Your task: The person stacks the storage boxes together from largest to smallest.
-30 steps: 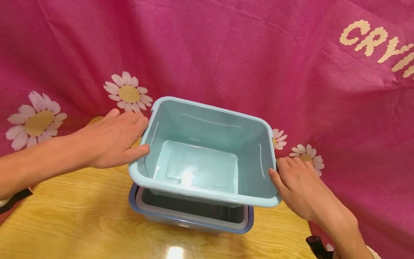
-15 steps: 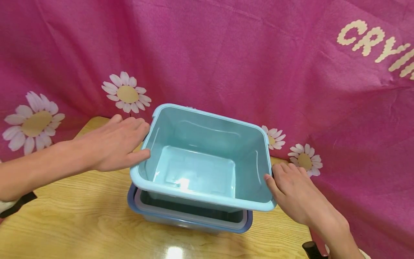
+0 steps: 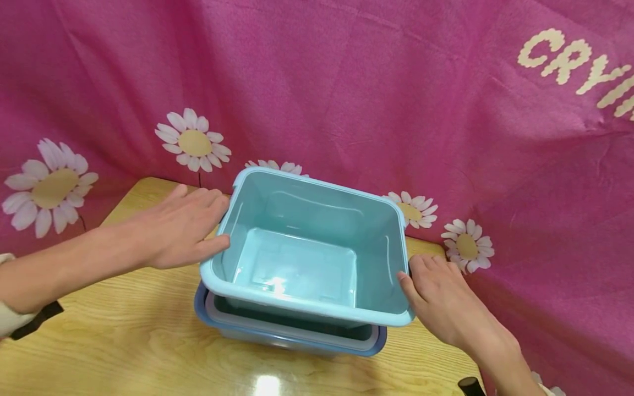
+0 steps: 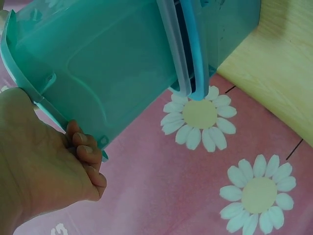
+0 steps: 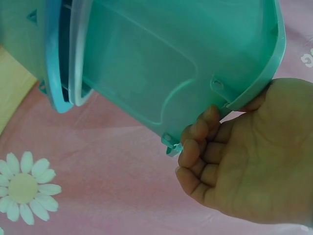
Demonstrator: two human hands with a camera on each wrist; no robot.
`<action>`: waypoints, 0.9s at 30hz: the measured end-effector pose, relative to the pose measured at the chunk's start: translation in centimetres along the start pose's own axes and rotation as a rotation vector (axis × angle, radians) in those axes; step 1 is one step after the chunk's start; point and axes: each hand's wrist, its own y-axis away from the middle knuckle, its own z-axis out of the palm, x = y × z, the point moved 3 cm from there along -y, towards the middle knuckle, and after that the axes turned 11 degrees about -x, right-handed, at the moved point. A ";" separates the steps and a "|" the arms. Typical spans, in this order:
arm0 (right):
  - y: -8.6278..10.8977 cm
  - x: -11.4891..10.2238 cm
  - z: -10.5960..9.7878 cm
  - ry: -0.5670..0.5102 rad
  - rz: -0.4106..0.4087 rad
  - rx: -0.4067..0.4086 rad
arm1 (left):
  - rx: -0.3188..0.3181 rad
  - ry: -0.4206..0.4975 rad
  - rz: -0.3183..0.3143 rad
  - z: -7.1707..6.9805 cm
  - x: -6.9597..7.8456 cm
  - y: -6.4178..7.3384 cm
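Note:
A light blue plastic storage bin [image 3: 297, 264] is held level above two nested bins, its bottom part inside them. My left hand [image 3: 185, 228] grips its left rim, thumb over the edge and fingers curled beneath, as the left wrist view shows with the hand [image 4: 49, 161]. On the opposite side my right hand [image 3: 441, 297] holds the right rim the same way; in the right wrist view its fingers [image 5: 198, 132] curl under the lip. Below, a greyish bin [image 3: 346, 342] sits inside a darker blue bin [image 3: 238, 330]. Their insides are mostly hidden.
The stack stands on a wooden table [image 3: 124, 341]. Behind it hangs a pink cloth [image 3: 322, 82] printed with white daisies [image 3: 195, 143] and pale letters. The cloth also runs along the table's right side.
The light blue bin has come down and slightly left, deeper into the nested bins, with both hands still gripping its rim. The lower bins have stayed in place.

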 end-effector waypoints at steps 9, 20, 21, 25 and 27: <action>-0.4 0.1 1.2 -0.015 0.026 -0.038 | -0.018 0.011 -0.022 1.0 -0.2 -0.1; -0.8 0.0 2.4 -0.020 0.036 -0.046 | -0.024 0.031 -0.027 2.4 -0.4 -0.1; -0.9 0.1 2.6 -0.026 0.044 -0.054 | -0.021 0.032 -0.025 2.5 -0.5 -0.1; -1.0 0.1 3.2 -0.042 0.075 -0.084 | -0.015 0.042 -0.014 3.0 -0.6 -0.1; -1.1 0.1 3.4 -0.036 0.079 -0.086 | -0.017 0.051 -0.010 3.3 -0.7 -0.2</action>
